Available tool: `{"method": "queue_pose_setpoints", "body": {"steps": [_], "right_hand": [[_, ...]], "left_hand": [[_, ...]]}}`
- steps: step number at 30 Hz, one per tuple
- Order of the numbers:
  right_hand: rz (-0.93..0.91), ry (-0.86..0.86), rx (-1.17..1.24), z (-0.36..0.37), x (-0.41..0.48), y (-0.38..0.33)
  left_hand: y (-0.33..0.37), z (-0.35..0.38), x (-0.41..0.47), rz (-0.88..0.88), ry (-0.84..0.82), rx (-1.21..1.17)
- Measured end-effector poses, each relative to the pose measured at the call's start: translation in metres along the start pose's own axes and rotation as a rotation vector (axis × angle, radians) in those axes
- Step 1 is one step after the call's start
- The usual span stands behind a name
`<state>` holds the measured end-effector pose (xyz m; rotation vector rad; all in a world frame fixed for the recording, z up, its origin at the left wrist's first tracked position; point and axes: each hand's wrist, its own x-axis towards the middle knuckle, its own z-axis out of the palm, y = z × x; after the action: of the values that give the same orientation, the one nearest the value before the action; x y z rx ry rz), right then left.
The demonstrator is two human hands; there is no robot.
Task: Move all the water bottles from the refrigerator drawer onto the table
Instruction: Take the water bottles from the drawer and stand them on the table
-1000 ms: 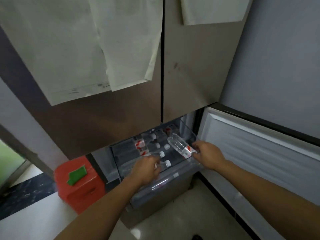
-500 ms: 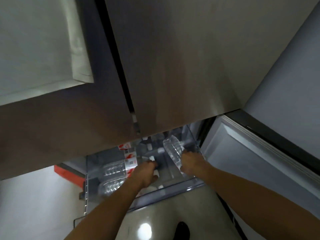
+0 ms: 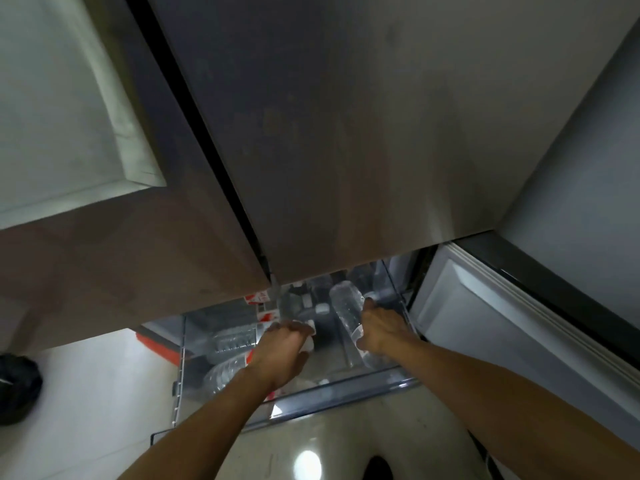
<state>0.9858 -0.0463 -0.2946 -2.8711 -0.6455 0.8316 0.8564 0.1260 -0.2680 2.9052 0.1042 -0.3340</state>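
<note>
Gripping one bottle (image 3: 344, 306) (base pointing away), right hand (image 3: 381, 329); left hand (image 3: 282, 355) clasps another's cap (image 3: 309, 345)

A pale sheet of paper (image 3: 69, 109) hangs on the left upper fridge door (image 3: 104, 265), which a dark gap separates from the right door (image 3: 346, 133). A black bag (image 3: 17, 389) sits on the glossy floor (image 3: 86, 393) at the left edge. A red box (image 3: 157, 344) shows partly farther in.

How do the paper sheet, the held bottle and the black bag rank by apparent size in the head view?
Paper sheet
Then the bottle in the right hand and the black bag: alike, the bag cropped.
</note>
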Motion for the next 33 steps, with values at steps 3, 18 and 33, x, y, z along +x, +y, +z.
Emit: {"method": "queue_pose_setpoints", "body": {"steps": [3,18,33], "right_hand": [[0.000,0.046,0.073,-0.006,-0.008,-0.001],[-0.034,-0.103,-0.049,-0.078,-0.036,-0.033],[-0.098,0.019,-0.276,-0.056,-0.094,-0.034]], "left_hand": [[-0.009,-0.019,-0.015,0.039,0.130,0.020],[-0.021,-0.049,-0.075,-0.047,0.322,0.100],[-0.050,-0.051,-0.113,-0.276,0.273,0.095]]}}
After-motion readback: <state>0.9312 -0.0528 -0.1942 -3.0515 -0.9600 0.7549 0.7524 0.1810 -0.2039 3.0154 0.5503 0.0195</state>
